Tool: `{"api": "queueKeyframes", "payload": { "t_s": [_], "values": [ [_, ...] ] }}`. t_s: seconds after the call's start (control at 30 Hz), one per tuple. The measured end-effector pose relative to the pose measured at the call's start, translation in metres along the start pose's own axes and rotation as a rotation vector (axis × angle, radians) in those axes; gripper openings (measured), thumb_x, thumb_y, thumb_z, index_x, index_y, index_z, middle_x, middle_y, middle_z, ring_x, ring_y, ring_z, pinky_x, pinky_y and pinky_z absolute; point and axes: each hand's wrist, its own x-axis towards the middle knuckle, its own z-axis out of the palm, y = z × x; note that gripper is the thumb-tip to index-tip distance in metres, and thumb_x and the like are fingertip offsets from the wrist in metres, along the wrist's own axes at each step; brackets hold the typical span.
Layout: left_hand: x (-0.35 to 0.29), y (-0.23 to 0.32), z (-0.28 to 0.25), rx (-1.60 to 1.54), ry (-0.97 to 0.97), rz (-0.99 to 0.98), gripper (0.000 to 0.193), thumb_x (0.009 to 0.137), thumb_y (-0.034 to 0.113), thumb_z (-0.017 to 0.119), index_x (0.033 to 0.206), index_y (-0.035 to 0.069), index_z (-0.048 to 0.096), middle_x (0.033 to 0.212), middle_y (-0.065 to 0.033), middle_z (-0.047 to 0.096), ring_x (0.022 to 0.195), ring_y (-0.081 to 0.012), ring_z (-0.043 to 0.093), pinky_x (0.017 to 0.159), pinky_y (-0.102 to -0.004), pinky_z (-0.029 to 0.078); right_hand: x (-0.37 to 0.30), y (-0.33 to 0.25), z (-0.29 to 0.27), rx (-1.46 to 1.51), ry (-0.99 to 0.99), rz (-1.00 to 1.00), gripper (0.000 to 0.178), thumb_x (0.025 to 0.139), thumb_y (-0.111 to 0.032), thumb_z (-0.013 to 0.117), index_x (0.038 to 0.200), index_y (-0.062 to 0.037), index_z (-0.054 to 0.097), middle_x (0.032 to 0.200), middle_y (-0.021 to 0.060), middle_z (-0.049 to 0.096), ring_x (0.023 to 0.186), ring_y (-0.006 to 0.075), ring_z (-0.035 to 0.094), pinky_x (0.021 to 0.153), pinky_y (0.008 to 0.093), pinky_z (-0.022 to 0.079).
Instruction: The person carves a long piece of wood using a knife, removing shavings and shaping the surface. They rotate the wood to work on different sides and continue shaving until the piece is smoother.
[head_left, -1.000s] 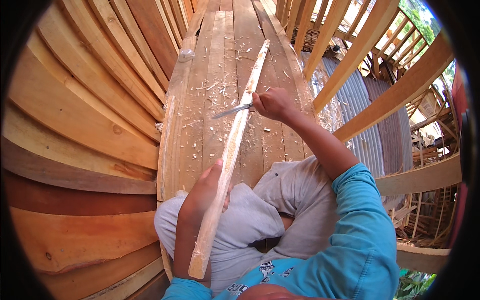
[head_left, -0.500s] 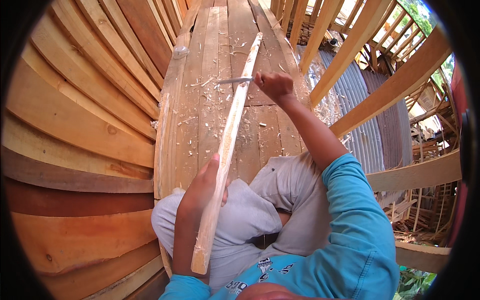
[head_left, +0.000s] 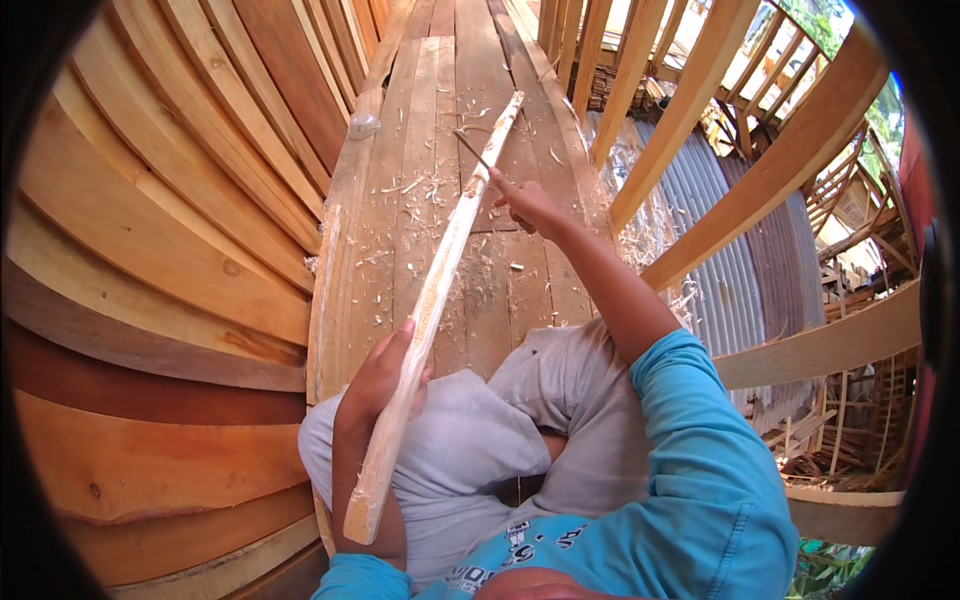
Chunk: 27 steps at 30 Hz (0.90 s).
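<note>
A long pale wooden stick (head_left: 440, 290) slants from my lap up to the far plank floor. My left hand (head_left: 385, 375) grips it near its lower end, fingers wrapped round it. My right hand (head_left: 528, 205) is stretched out along the stick's upper part and holds a knife (head_left: 475, 153) whose thin blade lies across the stick, pointing up and left. Pale shavings lie on the planks around the stick. I sit with my knees in grey shorts (head_left: 480, 440) under the stick's lower end.
I am inside a wooden boat hull. Curved planking (head_left: 170, 250) rises on the left, bare ribs (head_left: 770, 180) stand on the right with corrugated metal sheet (head_left: 715, 240) behind. A small pale lump (head_left: 364, 125) lies on the floor planks (head_left: 440, 150) at the left.
My right hand has slid the knife up the stick, away from me, toward its far end. The left hand has kept its hold low on the stick.
</note>
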Motion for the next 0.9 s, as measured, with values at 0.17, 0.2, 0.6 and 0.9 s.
{"api": "queueKeyframes", "payload": {
  "t_s": [0.17,0.2,0.6,0.9],
  "values": [
    [-0.013,0.004,-0.002,-0.013,-0.025,-0.033,0.045,0.101,0.051,0.040,0.100,0.007,0.049,0.060,-0.0052,0.051,0.038,-0.0143,0.048,0.032,-0.0281,0.038,-0.003,0.006,-0.016,0.312,-0.084,0.075,0.082,0.087,-0.071,0.051,0.104,0.0085,0.063,0.054,-0.0053,0.032,0.042,0.0078,0.028,0.039,0.0286,0.019],
    [-0.016,0.006,0.000,-0.032,-0.032,-0.039,0.045,0.101,0.051,0.039,0.101,0.007,0.050,0.060,-0.0051,0.051,0.038,-0.0140,0.048,0.032,-0.0279,0.038,-0.004,0.004,-0.016,0.338,-0.095,0.084,0.082,0.087,-0.070,0.052,0.105,0.0091,0.062,0.054,-0.0060,0.031,0.042,0.0074,0.027,0.039,0.0284,0.018],
    [0.002,-0.009,0.028,0.051,-0.097,-0.034,0.048,0.101,0.051,0.036,0.108,0.007,0.052,0.061,-0.0016,0.047,0.037,-0.0109,0.043,0.031,-0.0253,0.035,-0.025,0.017,-0.036,0.361,-0.091,0.044,0.038,0.087,-0.041,0.065,0.076,-0.0066,0.053,0.058,-0.0034,0.036,0.043,0.0079,0.028,0.040,0.0282,0.019],
    [0.030,-0.022,0.039,-0.011,-0.147,-0.085,0.047,0.100,0.053,0.036,0.102,0.010,0.054,0.062,-0.0026,0.050,0.036,-0.0138,0.043,0.031,-0.0297,0.035,-0.023,0.029,-0.031,0.379,0.005,0.089,0.038,0.092,-0.043,0.061,0.079,-0.0084,0.053,0.059,-0.0024,0.035,0.044,0.0094,0.029,0.040,0.0297,0.019]
  ]
}}
